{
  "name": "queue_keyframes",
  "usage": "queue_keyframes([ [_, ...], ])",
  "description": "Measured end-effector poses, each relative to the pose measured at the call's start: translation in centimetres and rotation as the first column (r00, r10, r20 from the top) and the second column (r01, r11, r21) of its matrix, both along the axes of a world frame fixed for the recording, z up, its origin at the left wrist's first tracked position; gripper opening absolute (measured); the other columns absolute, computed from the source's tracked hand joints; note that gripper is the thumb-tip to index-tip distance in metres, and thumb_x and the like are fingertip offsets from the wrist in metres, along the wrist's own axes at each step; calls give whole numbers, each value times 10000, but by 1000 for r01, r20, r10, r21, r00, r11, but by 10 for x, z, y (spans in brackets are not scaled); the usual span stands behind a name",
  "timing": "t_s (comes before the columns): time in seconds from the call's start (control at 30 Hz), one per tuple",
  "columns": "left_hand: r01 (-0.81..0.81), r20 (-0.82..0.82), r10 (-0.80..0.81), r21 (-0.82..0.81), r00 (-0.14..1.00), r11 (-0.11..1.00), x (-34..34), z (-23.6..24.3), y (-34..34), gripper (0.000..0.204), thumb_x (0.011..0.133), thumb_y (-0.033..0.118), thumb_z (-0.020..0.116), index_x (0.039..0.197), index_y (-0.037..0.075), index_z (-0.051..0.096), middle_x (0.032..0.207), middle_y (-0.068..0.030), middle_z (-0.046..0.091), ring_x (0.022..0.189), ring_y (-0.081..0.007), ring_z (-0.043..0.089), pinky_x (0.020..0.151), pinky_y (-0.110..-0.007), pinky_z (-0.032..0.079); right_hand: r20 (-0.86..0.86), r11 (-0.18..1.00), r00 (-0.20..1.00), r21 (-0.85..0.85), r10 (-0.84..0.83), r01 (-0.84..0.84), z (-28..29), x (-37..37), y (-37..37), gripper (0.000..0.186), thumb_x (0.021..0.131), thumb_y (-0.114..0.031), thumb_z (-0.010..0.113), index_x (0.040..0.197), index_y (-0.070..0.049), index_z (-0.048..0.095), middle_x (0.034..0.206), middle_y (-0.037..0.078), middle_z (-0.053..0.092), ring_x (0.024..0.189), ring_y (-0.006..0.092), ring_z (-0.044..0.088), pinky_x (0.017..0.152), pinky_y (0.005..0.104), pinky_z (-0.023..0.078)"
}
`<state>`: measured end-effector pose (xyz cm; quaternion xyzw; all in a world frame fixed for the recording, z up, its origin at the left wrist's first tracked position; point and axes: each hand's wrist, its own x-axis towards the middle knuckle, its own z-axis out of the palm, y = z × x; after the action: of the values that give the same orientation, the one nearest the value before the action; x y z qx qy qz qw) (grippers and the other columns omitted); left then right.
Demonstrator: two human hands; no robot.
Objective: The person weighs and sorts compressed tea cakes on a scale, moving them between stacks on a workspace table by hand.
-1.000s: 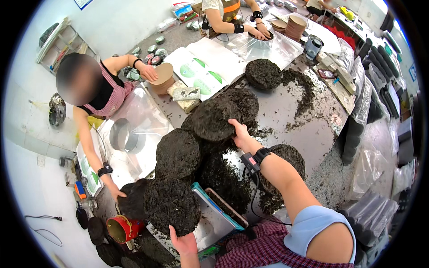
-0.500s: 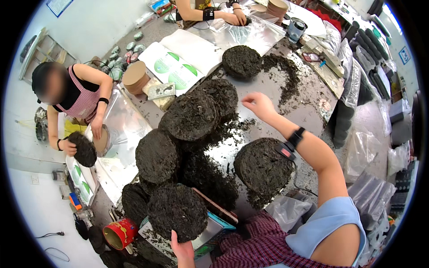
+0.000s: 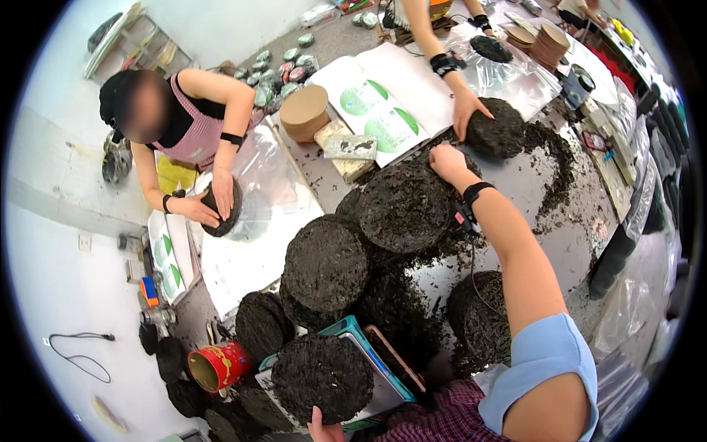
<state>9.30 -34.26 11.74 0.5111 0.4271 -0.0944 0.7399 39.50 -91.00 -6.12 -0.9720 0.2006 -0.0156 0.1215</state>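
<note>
My left hand (image 3: 325,427) grips the near edge of a dark, round pressed tea cake (image 3: 322,378); a fingertip shows on top and the other fingers are hidden beneath. This cake is over a flat metal-topped device with a teal edge (image 3: 398,372), perhaps a scale. My right hand (image 3: 448,163) reaches forward to the back of the tea cakes (image 3: 405,206) in the middle, with fingers curled down at the far cake. What they hold, if anything, is hidden. Another tea cake (image 3: 324,261) lies between my hands, and one more (image 3: 480,313) rests under my right forearm.
Loose dark leaf (image 3: 401,302) covers the table between the cakes. A red tin (image 3: 219,366) lies tipped at the left. Across the table, one co-worker's hands (image 3: 210,202) press a cake; another's hand (image 3: 469,110) touches a cake (image 3: 497,129). Cardboard discs (image 3: 304,112) stand beside wrapping paper (image 3: 390,88).
My right hand has moved from above the bare table onto the far middle cakes. The left co-worker has set a cake down, and the far co-worker has reached to a cake. The view has shifted.
</note>
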Motion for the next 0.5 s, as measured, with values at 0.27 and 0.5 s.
queue_keyframes([
  [0.27,166,95,-168,32,981,986,-6,-12,3,588,929,288,563,1383,-11,340,1334,-148,454,1210,-310,457,1006,-487,401,292,681,921,731,-257,-41,95,-118,-15,152,827,-169,658,836,-21,624,742,7,613,676,93,544,627,267,448],
  [0.5,312,82,-315,51,946,949,-26,-15,22,714,911,298,604,1432,-9,225,1431,-200,313,1296,-338,364,1061,-500,330,-545,731,795,652,269,200,234,-408,88,398,818,-234,683,1162,-43,628,1022,125,680,887,230,655,812,359,523],
])
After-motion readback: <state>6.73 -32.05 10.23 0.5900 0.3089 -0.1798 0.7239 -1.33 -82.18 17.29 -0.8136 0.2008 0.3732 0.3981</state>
